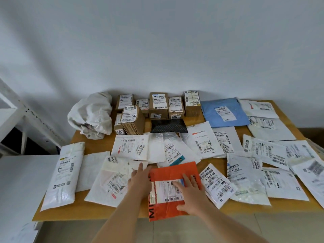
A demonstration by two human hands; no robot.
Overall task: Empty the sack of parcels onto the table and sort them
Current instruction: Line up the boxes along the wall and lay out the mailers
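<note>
My 2 hands lay on an orange mailer [173,174] at the lower centre of the frame, its near end hanging past the front edge of the wooden table [91,210]. My left hand [139,183] rested flat at the mailer's left edge, fingers straight and close together, reaching onto the white mailer [112,183] beside it. My right hand [190,193] pressed on the shipping label [166,191], fingers straight and slightly spread, thumb out toward the lower left. The emptied sack [92,114] sat crumpled at the table's upper-left corner, beside a row of cardboard boxes [157,105] along the wall. A blue mailer [224,112] lay to the right of the boxes. White mailers covered the middle and right, overlapping; bare wood showed mainly along the front-left edge.
</note>
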